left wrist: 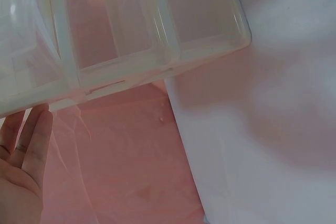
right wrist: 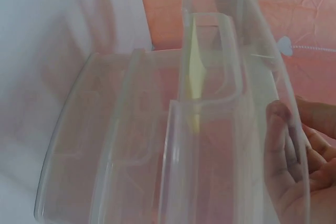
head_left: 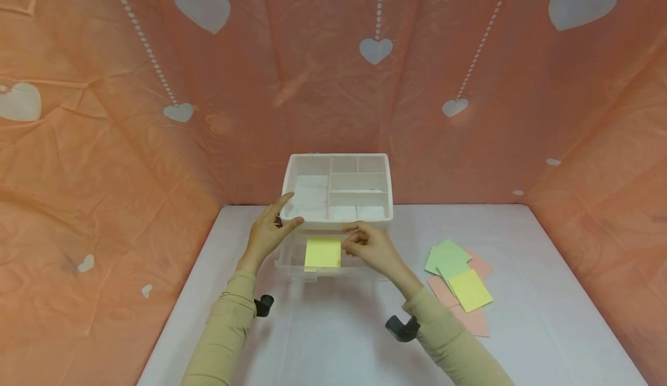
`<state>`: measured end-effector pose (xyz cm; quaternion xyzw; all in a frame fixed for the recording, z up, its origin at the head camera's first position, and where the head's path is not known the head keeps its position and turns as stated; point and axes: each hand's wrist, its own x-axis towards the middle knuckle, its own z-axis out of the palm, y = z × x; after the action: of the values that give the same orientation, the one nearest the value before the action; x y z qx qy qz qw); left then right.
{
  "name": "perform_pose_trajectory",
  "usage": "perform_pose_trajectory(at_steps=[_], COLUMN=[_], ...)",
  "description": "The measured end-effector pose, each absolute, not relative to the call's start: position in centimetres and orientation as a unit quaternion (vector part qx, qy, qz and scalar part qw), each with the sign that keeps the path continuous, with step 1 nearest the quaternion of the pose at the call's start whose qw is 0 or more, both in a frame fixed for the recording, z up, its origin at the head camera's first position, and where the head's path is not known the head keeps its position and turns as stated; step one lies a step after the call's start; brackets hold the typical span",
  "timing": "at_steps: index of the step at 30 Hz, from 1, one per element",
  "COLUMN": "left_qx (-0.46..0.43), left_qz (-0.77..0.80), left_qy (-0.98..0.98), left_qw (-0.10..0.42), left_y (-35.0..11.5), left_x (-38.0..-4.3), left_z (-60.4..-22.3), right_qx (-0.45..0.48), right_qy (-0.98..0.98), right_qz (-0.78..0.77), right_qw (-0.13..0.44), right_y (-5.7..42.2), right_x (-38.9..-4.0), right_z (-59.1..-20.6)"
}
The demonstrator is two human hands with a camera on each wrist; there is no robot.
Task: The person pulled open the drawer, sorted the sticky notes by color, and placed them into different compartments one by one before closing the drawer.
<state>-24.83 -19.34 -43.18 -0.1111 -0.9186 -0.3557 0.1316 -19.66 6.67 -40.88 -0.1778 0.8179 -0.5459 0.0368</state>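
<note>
A clear plastic drawer box (left wrist: 173, 51) stands on the table, topped by a white compartment tray (head_left: 307, 201). Its top drawer (head_left: 297, 270) is pulled out toward me, and a yellow sticky note (head_left: 322, 252) lies inside. My left hand (head_left: 266, 232) rests at the tray's front left corner, thumb at the front rim and fingers spread along the side. Straight fingers (left wrist: 38, 142) touch the box's edge in the left wrist view. My right hand (head_left: 370, 247) is over the drawer's right part, fingers loosely bent beside the note. Through clear plastic, the right wrist view shows these fingers (right wrist: 278, 145).
Green, pink and yellow sticky notes (head_left: 471, 290) lie in a loose overlapping pile on the table's right side. The white table (head_left: 333, 339) meets an orange-pink curtain (head_left: 333, 114) with white hearts at its back and sides. Black wrist mounts (head_left: 402, 328) jut from the sleeves.
</note>
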Motion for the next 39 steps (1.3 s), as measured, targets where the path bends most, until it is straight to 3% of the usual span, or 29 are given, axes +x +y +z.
perform_pose_trajectory(at_steps=[17,39], left_qx=[-0.113,-0.12], left_qz=[-0.358,-0.361], left_qy=[-0.917,-0.915], left_qw=[0.137,0.133], left_y=[-19.4,-19.3], left_x=[-24.8,-24.7], left_z=[-43.1,-43.0], right_qx=[-0.129,0.013], right_qy=[0.788,0.804], right_qz=[-0.601,-0.591], right_qw=[-0.04,-0.062], right_y=[12.9,24.4], right_x=[-18.7,-16.5], right_z=[-40.9,-47.3])
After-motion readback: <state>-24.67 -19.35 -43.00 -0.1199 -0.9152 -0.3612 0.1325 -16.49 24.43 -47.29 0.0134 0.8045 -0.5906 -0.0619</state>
